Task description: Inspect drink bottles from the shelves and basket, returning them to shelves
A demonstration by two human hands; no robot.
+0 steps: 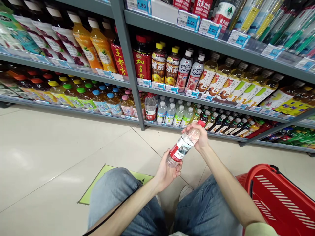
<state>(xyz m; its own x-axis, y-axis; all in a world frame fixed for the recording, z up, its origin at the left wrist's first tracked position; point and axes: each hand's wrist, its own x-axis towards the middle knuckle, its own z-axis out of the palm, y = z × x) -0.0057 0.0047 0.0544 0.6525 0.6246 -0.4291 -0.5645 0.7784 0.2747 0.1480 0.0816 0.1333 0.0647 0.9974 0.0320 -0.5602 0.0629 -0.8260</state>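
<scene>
A clear water bottle (183, 146) with a red cap and a red and white label is held tilted in front of my knees, its cap end up and to the right. My left hand (167, 172) is closed around the bottom of the bottle, thumb on the near side. Around the neck, just below the cap, wrap the fingers of my right hand (202, 137). A similar larger red-capped bottle (150, 108) stands on the lowest shelf beyond, beside several small white-capped bottles (170, 113).
Grey shelves (197, 31) full of drink bottles run across the front, with price tags along their edges. A red shopping basket (280, 200) sits on the floor at my right. Under my left knee lies a green floor sticker (92, 190).
</scene>
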